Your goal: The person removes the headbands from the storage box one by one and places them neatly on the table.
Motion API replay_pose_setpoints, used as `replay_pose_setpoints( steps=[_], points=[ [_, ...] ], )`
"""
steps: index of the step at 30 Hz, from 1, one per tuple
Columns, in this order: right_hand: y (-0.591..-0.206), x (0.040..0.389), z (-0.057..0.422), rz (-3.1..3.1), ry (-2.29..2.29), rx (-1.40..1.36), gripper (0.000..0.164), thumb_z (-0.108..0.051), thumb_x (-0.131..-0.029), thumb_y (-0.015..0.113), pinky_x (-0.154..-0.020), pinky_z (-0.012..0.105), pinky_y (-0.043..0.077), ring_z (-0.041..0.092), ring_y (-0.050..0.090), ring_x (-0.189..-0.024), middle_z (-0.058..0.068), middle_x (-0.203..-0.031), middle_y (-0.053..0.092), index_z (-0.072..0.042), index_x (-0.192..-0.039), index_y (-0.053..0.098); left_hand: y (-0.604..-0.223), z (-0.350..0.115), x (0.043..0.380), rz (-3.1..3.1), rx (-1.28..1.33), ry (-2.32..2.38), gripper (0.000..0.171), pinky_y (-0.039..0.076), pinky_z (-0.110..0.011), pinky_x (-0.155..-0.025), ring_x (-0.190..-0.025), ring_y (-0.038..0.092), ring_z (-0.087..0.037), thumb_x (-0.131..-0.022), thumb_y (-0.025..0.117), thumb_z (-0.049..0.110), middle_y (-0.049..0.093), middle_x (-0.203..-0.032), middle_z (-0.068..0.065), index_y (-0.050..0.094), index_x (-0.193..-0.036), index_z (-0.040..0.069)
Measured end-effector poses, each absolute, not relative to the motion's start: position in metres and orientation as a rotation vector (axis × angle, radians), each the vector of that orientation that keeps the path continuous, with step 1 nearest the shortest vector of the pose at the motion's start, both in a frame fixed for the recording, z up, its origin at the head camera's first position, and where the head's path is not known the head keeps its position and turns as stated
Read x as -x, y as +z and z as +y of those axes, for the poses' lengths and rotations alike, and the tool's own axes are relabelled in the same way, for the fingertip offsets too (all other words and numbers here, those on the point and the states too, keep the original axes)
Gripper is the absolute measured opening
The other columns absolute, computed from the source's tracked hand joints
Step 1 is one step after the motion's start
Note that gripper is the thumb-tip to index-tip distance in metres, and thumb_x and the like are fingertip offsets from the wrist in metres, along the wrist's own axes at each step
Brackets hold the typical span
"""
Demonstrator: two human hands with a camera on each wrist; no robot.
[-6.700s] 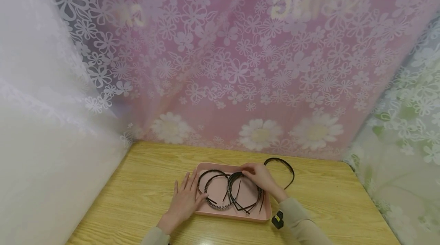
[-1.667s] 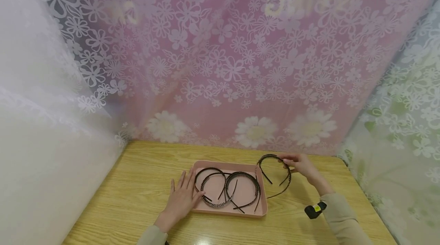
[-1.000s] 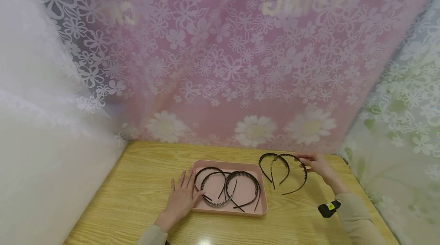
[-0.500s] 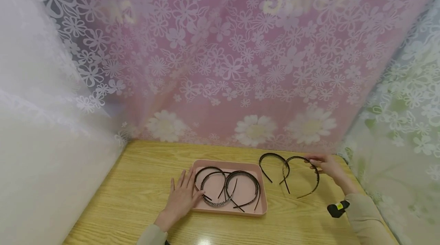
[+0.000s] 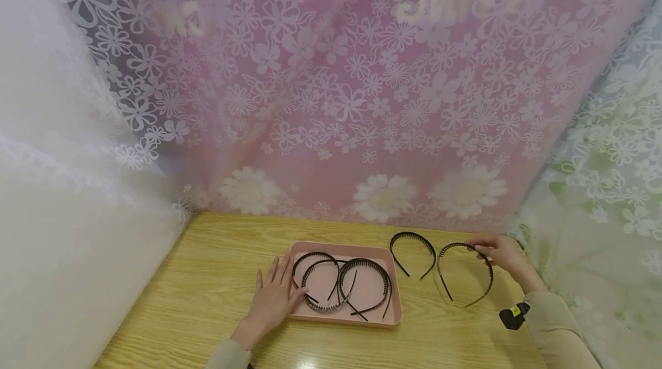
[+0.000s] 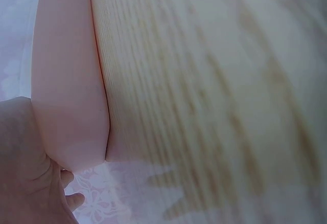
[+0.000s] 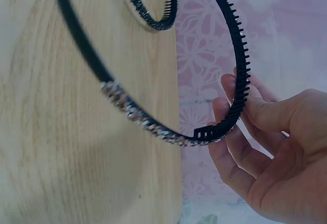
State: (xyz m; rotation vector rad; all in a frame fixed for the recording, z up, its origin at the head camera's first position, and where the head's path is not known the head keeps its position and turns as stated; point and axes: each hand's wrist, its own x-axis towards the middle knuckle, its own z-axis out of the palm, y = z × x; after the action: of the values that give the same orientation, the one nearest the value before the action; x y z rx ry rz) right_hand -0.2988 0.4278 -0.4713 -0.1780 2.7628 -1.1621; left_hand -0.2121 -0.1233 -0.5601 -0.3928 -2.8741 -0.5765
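Note:
My right hand [image 5: 503,255] pinches a black toothed headband [image 5: 490,277] at its curved top, over the right part of the table. In the right wrist view the headband [image 7: 138,114] shows a band of sparkling stones along its outside, with thumb and fingers on either side of it. My left hand [image 5: 274,297] rests with straight fingers against the left side of the pink tray [image 5: 346,321], its thumb reaching over the rim. Several dark headbands [image 5: 385,277] lie overlapping inside the tray. The left wrist view shows the tray's outer wall [image 6: 69,70] beside the palm.
Another black headband [image 5: 412,235] lies on the wooden table [image 5: 227,254] behind the tray's right corner. A pink flowered curtain [image 5: 331,99] hangs along the back edge, with pale curtains at the left [image 5: 77,231] and right [image 5: 610,242].
My right hand has taken the headband from the tray and carried it right, past the headband on the table, which it no longer overlaps. The left hand stays at the tray.

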Motion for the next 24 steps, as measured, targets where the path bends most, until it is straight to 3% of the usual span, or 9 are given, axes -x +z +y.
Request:
replay_pose_setpoints(
  steps=[9, 24],
  points=[
    [-0.481, 0.299, 0.434, 2.804, -1.096, 0.189, 0.031, -0.006, -0.105, 0.053, -0.062, 0.035, 0.053, 0.013, 0.066, -0.08, 0.031, -0.121, 0.065, 0.009, -0.131, 0.062, -0.565, -0.124, 0.214, -2.828, 0.42, -0.602, 0.08, 0.018, -0.077, -0.11, -0.149, 0.026, -0.044, -0.1, 0.06, 0.045, 0.027, -0.165, -0.016, 0.03, -0.158, 0.0],
    [-0.491, 0.314, 0.451, 2.833, -1.102, 0.12, 0.034, -0.006, -0.108, 0.046, -0.064, 0.035, 0.052, 0.016, 0.067, -0.086, 0.034, -0.125, 0.061, 0.013, -0.133, 0.058, -0.567, -0.125, 0.214, -2.804, 0.427, -0.596, 0.08, 0.018, -0.078, -0.11, -0.149, 0.027, -0.045, -0.1, 0.061, 0.045, 0.028, -0.165, -0.016, 0.03, -0.158, 0.0]
  ],
)
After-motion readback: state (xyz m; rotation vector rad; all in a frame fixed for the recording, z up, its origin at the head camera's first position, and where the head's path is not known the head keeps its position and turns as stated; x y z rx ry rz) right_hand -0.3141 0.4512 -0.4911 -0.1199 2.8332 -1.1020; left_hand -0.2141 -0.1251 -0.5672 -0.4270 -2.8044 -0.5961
